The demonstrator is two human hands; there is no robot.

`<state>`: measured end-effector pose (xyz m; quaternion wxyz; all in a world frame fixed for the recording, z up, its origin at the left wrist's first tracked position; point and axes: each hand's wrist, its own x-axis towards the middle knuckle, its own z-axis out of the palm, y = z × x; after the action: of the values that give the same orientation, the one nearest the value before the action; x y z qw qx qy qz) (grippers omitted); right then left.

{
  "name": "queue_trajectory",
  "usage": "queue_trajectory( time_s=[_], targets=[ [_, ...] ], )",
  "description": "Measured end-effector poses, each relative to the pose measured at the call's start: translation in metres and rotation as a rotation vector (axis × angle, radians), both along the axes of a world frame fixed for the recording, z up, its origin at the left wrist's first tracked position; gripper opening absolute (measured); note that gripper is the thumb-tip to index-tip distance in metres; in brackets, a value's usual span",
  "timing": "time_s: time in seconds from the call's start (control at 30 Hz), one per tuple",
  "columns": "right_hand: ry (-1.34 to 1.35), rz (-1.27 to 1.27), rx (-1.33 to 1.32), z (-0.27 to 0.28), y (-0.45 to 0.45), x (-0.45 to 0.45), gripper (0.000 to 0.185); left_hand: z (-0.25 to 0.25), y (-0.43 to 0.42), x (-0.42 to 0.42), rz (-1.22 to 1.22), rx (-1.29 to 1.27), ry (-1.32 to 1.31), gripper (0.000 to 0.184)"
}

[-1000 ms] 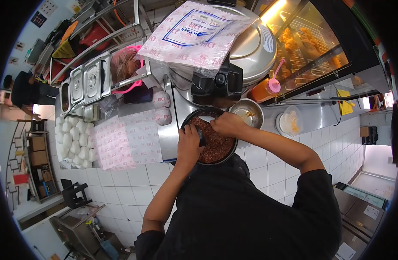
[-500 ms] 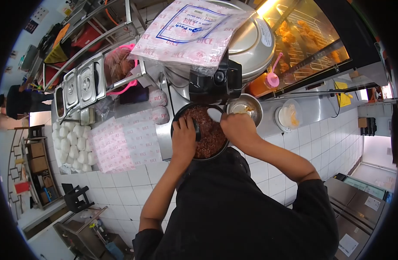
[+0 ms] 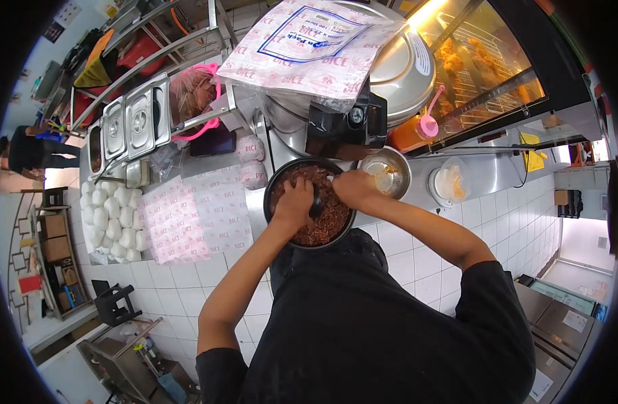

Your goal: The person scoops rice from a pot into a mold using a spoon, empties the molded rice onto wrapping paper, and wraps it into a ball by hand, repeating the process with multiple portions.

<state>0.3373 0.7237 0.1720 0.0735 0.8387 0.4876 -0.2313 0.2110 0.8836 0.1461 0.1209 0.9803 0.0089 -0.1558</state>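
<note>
Reddish-brown rice [image 3: 325, 232] fills a round black pot [image 3: 269, 198] in front of my body. My left hand [image 3: 297, 203] is over the left part of the pot, its fingers closed round a small black bowl [image 3: 316, 202] that sits among the rice. At the pot's upper right, my right hand [image 3: 352, 188] grips a white spoon [image 3: 330, 178], most of which is hidden by the hand and the rice. Right beside that hand stands a steel bowl [image 3: 393, 168] with food residue inside.
Printed wrapping sheets [image 3: 188, 222] lie left of the pot, with white wrapped bundles [image 3: 114, 219] beyond. Behind are a black appliance [image 3: 349, 124], a large steel lid [image 3: 403, 74] and a lit fried-food cabinet [image 3: 484, 67]. A plastic tub [image 3: 450, 183] stands right. A person [image 3: 36, 155] is far left.
My right hand has moved left and down, and the spoon's white blade has gone into the rice. My left hand has shifted slightly right with the small black bowl.
</note>
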Motion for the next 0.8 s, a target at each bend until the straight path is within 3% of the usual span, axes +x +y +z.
queue_trajectory(
  time_s=[0.13, 0.47, 0.8],
  targets=[
    [-0.003, 0.029, 0.164, 0.009, 0.009, -0.028, 0.017, -0.027, -0.003, -0.009, -0.008, -0.043, 0.064, 0.101],
    [0.113, -0.091, 0.206, 0.022, 0.011, -0.059, 0.026, -0.010, 0.016, -0.027, 0.190, -0.333, -0.166, 0.099],
    [-0.157, -0.006, 0.403, 0.074, 0.010, -0.070, 0.014, 0.029, 0.030, -0.072, 0.568, -0.747, -0.340, 0.095]
  ],
)
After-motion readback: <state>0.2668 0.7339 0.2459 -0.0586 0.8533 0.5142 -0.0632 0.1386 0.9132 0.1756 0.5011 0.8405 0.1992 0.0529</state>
